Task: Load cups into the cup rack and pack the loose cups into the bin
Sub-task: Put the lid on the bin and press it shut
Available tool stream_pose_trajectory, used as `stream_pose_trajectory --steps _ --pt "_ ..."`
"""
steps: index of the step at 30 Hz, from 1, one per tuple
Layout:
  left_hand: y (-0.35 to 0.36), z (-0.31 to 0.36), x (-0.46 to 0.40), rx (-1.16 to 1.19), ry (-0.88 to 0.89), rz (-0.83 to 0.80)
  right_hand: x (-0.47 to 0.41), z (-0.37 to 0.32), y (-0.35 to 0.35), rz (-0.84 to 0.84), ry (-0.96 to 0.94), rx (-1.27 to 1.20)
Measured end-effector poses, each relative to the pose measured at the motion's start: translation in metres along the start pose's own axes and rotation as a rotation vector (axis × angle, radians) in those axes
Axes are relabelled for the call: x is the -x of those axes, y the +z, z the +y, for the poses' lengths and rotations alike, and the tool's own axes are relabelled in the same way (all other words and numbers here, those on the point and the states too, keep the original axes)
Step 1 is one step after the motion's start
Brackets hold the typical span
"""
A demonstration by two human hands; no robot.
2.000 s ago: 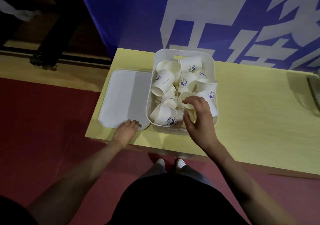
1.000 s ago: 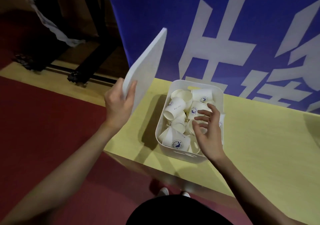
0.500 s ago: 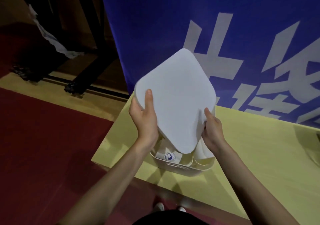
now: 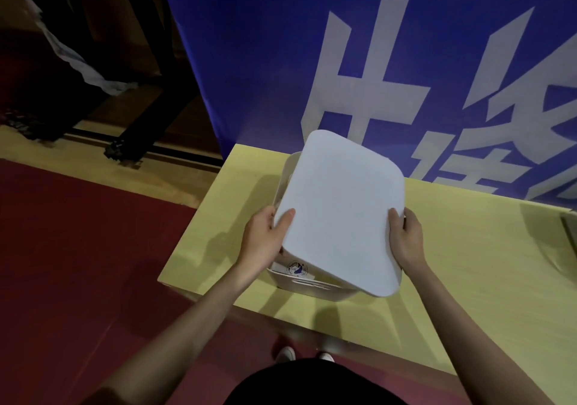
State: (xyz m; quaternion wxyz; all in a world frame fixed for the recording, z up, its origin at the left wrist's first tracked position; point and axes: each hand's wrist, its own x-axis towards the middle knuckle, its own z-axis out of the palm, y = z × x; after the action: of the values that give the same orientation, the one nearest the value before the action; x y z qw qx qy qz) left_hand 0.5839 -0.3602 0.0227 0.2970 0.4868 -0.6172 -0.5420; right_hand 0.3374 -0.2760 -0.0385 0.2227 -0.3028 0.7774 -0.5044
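I judge this to be the closing step of the packing half of the task: the loose cups are in the bin (image 4: pixel 307 284), and I am about to cap it. I hold the white lid (image 4: pixel 340 211) over the bin, which stands on the yellow surface (image 4: pixel 468 264) near its left end, in front of the blue banner (image 4: pixel 265 61). The lid is not seated. It sits skewed and tilted, its near right corner jutting past the bin's front wall, while the bin's far left rim shows beside the lid's left edge. At the near left, under the lid, one cup (image 4: pixel 296 269) with a blue printed mark peeks out, lying close to the rim.

My left hand (image 4: pixel 265 236) grips the lid's left edge, thumb lying on top and the fingers curled underneath, out of sight. My right hand (image 4: pixel 406 236) grips the right edge the same way, thumb on the top face, fingers wrapped round the side. Neither hand is slack; both clasp the lid and nothing else.

The next move, as I read it, calls for turning the lid square to the bin, drawing it back so all four corners line up, then lowering and pressing it home. That near cup may ride high enough to foul the lid. I see no cup rack here.
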Motion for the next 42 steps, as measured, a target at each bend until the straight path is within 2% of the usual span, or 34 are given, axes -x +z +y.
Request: stream_pose_trajectory --steps 4,6,11,15,21,30,37,42 --pt "0.002 -0.009 0.007 -0.220 0.035 0.032 0.004 0.007 0.009 -0.015 0.036 -0.075" --pt "0.002 -0.013 0.008 -0.298 0.076 0.077 0.004 0.003 0.012 -0.019 -0.018 -0.095" --pt "-0.004 -0.030 0.003 -0.529 0.081 0.160 -0.011 0.017 0.020 -0.036 -0.091 -0.016" --pt "-0.002 -0.045 -0.001 -0.715 0.133 0.226 -0.010 0.010 0.031 -0.056 -0.070 0.084" --pt "0.002 -0.057 -0.009 -0.538 0.110 0.171 -0.011 0.011 0.041 -0.035 -0.064 0.243" --pt "0.004 -0.075 -0.016 -0.524 0.139 0.174 -0.012 0.013 0.046 0.015 -0.078 0.364" --pt "0.012 -0.080 -0.016 -0.344 -0.029 0.246 -0.009 0.010 0.051 0.043 -0.023 0.477" --pt "0.010 -0.086 -0.016 -0.271 -0.057 0.216 -0.009 0.010 0.051 0.031 -0.022 0.497"
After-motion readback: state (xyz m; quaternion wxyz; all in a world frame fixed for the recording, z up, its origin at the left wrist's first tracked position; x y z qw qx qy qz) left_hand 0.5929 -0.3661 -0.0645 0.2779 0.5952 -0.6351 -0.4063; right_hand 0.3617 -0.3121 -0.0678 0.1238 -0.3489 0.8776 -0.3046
